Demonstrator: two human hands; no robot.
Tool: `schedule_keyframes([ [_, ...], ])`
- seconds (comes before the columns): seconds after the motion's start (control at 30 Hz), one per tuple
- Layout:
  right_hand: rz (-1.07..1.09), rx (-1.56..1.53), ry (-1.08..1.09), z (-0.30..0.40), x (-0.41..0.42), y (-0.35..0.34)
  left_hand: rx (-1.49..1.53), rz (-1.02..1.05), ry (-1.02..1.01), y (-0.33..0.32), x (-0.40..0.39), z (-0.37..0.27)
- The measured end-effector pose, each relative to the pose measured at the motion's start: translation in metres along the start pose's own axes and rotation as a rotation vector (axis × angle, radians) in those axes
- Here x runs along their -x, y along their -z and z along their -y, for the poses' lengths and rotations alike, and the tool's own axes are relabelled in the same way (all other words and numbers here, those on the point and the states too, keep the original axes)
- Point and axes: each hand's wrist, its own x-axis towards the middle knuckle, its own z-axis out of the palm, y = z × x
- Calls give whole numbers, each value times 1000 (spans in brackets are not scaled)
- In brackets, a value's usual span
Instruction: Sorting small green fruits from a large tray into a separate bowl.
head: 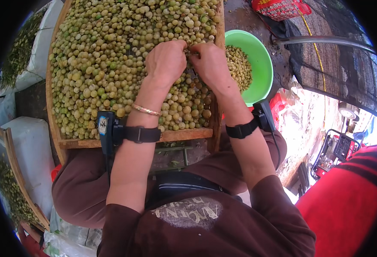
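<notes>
Over the right part of a wooden-framed tray [187, 135], my two hands meet with fingertips nearly together. The tray is heaped with small round yellow-green fruits [111, 61]. My left hand [166, 61] is curled, thumb and forefinger pinched, and wears a striped bangle at the wrist. Opposite it, my right hand [210, 62] is bent in the same pinch. A small brownish piece [190, 51] shows between the fingertips; its kind is too small to tell. Just right of the tray, a green plastic basin [260, 70] holds a pile of smaller yellowish pieces [240, 67].
White foam boxes [28, 141] stand at the left, one with leafy stems [19, 48]. A red patterned bag [280, 8], dark netting [336, 61] and a metal pole [323, 39] are at the upper right. A generator [334, 152] and red cloth [349, 199] lie lower right.
</notes>
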Motion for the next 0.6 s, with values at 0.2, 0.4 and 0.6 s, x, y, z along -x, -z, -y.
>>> schedule_keyframes([
  [0.2, 25, -131, -66, 2, 7, 18, -16, 11, -1, -3, -4, -5],
  [0.4, 27, -1075, -458, -1, 2, 37, -83, 106, 109, 1, -8, -18],
  [0.6, -72, -317, -165, -14, -17, -1, -32, 69, 153, -7, -5, -15],
])
